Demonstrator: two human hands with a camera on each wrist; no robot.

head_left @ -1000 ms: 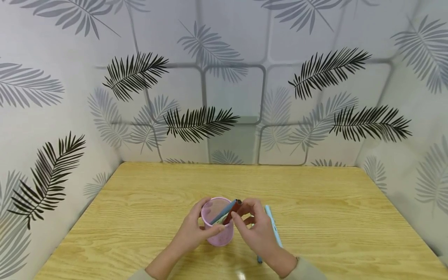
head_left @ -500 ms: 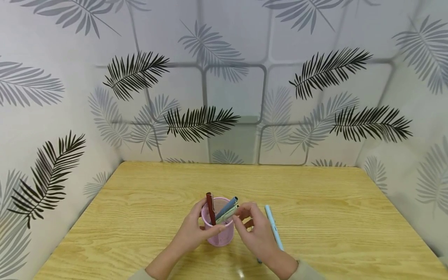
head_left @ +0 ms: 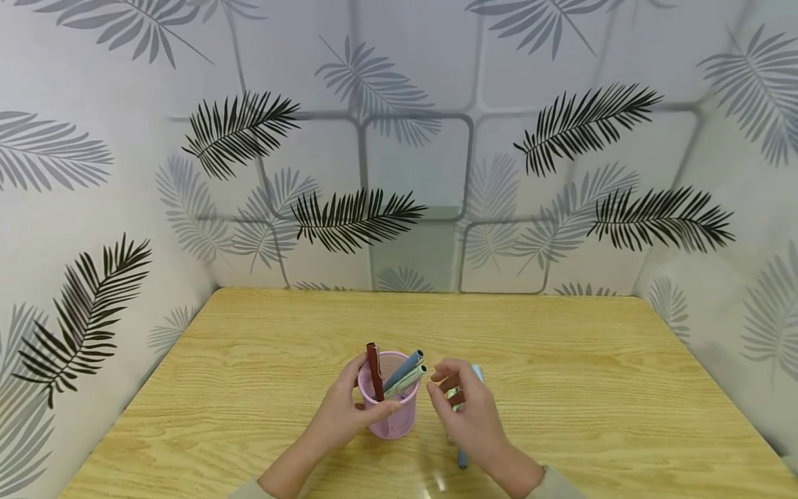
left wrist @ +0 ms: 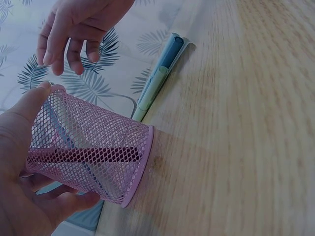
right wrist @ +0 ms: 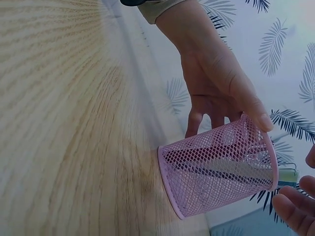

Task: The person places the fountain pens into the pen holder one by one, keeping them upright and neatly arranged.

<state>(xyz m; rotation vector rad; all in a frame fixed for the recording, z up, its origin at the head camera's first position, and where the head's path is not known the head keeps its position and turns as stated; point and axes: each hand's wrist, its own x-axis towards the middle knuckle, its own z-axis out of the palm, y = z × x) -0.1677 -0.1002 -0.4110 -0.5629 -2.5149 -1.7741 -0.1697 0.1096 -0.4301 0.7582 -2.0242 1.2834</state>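
A pink mesh pen cup [head_left: 397, 421] stands on the table, and my left hand [head_left: 339, 407] grips it from the left with the thumb across its near side. Inside lean a dark red pen [head_left: 375, 373] at the left, plus a blue pen [head_left: 402, 370] and a pale green pen [head_left: 406, 382] tilted to the right. My right hand [head_left: 475, 410] is just right of the rim, fingers loosely bent and holding nothing. Below it, partly hidden, lie more pens: a light blue pen [head_left: 478, 372], a dark blue pen [left wrist: 173, 49] and a light green pen [left wrist: 153, 92].
The wood-grain table [head_left: 280, 346] reaches back to a wall [head_left: 411, 173] with a leaf pattern. Similar leaf-printed panels [head_left: 75, 173] close in the left and right sides.
My right hand has let go of the dark red pen, which swung from the cup's right rim to its left. That hand then drew back rightward over the loose pens. My left hand stays put.
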